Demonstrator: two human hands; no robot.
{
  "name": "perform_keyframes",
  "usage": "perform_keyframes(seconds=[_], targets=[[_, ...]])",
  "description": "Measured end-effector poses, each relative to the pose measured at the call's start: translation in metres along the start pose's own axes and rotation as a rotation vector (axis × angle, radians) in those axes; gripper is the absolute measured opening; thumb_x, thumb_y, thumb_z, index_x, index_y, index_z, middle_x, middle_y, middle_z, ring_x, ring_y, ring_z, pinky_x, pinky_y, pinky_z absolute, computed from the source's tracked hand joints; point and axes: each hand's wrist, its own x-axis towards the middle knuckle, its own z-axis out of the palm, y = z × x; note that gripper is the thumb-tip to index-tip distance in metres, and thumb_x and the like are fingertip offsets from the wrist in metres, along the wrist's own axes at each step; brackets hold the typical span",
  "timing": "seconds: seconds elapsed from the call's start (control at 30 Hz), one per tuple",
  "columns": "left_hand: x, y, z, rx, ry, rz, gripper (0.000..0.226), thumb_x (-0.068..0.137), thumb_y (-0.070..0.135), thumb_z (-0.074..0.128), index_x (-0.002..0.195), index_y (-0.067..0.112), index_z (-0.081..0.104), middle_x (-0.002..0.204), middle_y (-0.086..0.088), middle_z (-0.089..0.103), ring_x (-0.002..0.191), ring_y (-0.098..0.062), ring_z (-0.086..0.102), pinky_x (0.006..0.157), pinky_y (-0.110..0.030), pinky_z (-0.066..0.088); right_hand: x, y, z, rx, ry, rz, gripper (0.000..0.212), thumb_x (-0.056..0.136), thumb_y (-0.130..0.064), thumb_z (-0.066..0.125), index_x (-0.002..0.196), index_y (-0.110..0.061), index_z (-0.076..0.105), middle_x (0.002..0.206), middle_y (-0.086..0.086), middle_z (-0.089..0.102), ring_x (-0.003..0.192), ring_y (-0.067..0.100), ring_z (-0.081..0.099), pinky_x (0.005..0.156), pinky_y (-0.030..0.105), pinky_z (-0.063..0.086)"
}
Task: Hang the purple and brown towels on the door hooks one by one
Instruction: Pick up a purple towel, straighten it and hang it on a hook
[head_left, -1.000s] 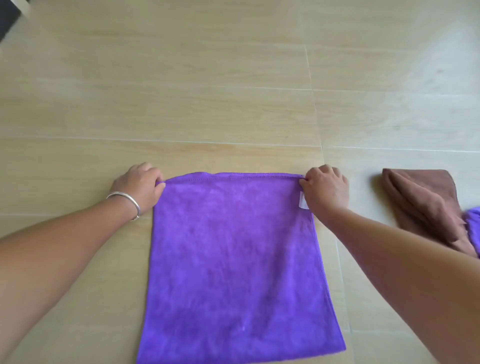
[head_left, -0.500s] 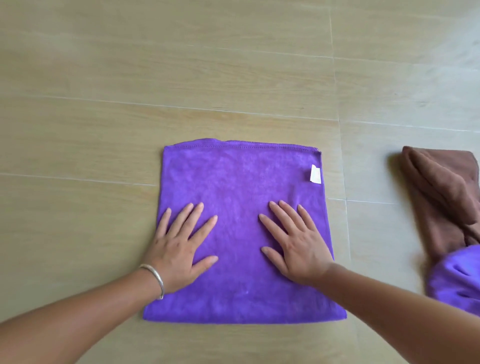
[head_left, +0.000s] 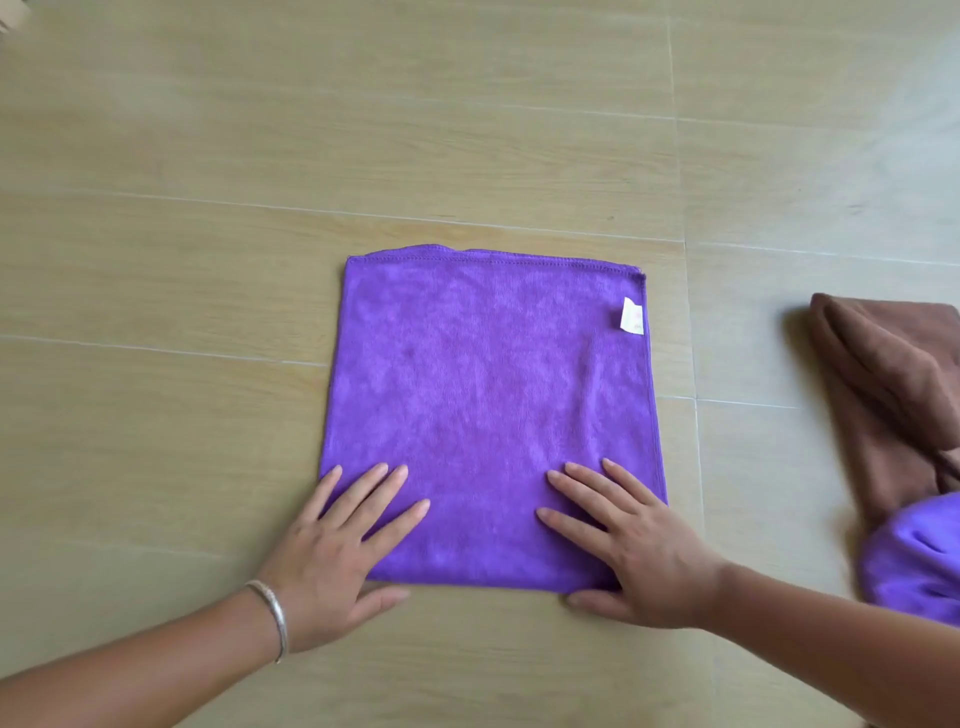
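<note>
On the tan wood-look floor (head_left: 208, 260) | flat square purple microfibre towel (head_left: 488, 405) | left hand (head_left: 332, 551), right hand (head_left: 639, 551) flat, fingers spread, on its near edge, gripping nothing | crumpled brown towel (head_left: 893, 395) to its right | risk: smooth pile slips, fold opens when lifted.

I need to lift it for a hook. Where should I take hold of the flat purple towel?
Probably pinch the purple towel at its far hemmed edge's two corners, coming from above: that edge lies straight and uncovered, while both hands press the near edge.
</note>
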Motion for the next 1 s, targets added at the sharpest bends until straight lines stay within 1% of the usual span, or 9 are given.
perform_keyframes(seconds=[0.2,0.33,0.4,0.47,0.53,0.63,0.73,0.9,1.0], targets=[[-0.021,-0.017,0.008,-0.020,0.034,0.024,0.055,0.085,0.035,0.045,0.138,0.020,0.051,0.148,-0.005,0.043,0.134,-0.023,0.045,0.107,-0.044,0.032,-0.028,0.004,0.016,-0.047,0.087,0.011,0.057,0.093,-0.050,0.050,0.145,-0.025,0.044,0.153,0.007,0.035,0.141,0.027,0.034,0.109,0.052,0.031],[-0.028,-0.011,0.003,-0.070,-0.042,-0.147,0.055,0.085,0.026,0.039,0.137,0.017,0.053,0.146,-0.003,0.047,0.131,-0.022,0.049,0.107,-0.041,0.032,-0.032,0.001,0.011,-0.095,-0.040,0.079,0.059,0.084,-0.027,0.049,0.143,-0.022,0.046,0.152,0.008,0.037,0.138,0.028,0.037,0.107,0.052,0.032],[-0.028,-0.008,-0.008,-0.090,-0.092,-0.202,0.053,0.085,0.028,0.039,0.134,0.016,0.055,0.141,-0.003,0.053,0.126,-0.022,0.053,0.107,-0.038,0.026,-0.026,-0.012,-0.006,-0.083,-0.099,0.192,0.053,0.085,-0.028,0.042,0.136,-0.020,0.055,0.146,0.010,0.047,0.132,0.031,0.046,0.105,0.052,0.037],[-0.027,-0.009,-0.034,-0.097,-0.123,-0.228,0.048,0.085,0.028,0.056,0.131,0.016,0.058,0.134,-0.004,0.059,0.121,-0.022,0.057,0.105,-0.037,0.029,-0.022,-0.028,-0.036,-0.053,-0.190,0.344,0.047,0.089,-0.035,0.038,0.127,-0.020,0.062,0.137,0.011,0.055,0.127,0.032,0.051,0.104,0.050,0.041],[-0.028,-0.012,-0.074,-0.137,-0.188,-0.296,0.052,0.082,0.022,0.072,0.132,0.015,0.058,0.135,-0.004,0.058,0.123,-0.023,0.056,0.101,-0.041,0.039,-0.023,-0.040,-0.073,-0.035,-0.251,0.435,0.042,0.093,-0.037,0.042,0.127,-0.022,0.062,0.137,0.011,0.054,0.130,0.032,0.047,0.105,0.051,0.038],[-0.034,-0.023,-0.149,-0.204,-0.196,-0.385,0.050,0.096,0.025,0.055,0.143,0.016,0.044,0.148,-0.002,0.044,0.137,-0.021,0.040,0.107,-0.039,0.035,-0.022,-0.047,-0.142,0.050,-0.277,0.516,0.041,0.099,-0.039,0.040,0.137,-0.028,0.048,0.150,0.010,0.039,0.141,0.030,0.029,0.113,0.050,0.024],[-0.042,-0.039,-0.227,-0.190,-0.200,-0.408,0.050,0.100,0.030,0.043,0.148,0.019,0.036,0.153,0.002,0.035,0.142,-0.017,0.031,0.110,-0.036,0.031,-0.014,-0.047,-0.226,0.044,-0.233,0.528,0.042,0.101,-0.039,0.034,0.141,-0.029,0.042,0.154,0.008,0.032,0.144,0.028,0.021,0.116,0.046,0.017],[-0.049,-0.070,-0.377,-0.116,-0.224,-0.448,0.048,0.103,0.036,0.032,0.149,0.026,0.031,0.154,0.011,0.033,0.144,-0.009,0.024,0.110,-0.027,0.026,0.011,-0.039,-0.392,0.014,-0.205,0.511,0.040,0.102,-0.034,0.034,0.142,-0.034,0.040,0.158,0.003,0.023,0.147,0.023,0.011,0.118,0.043,0.012],[-0.046,-0.094,-0.486,-0.145,-0.162,-0.517,0.043,0.103,0.038,0.031,0.146,0.032,0.037,0.152,0.014,0.036,0.143,-0.005,0.023,0.106,-0.027,0.031,0.033,-0.033,-0.507,-0.051,-0.202,0.504,0.038,0.104,-0.038,0.029,0.140,-0.037,0.042,0.158,-0.002,0.020,0.148,0.019,0.006,0.119,0.041,0.009]])
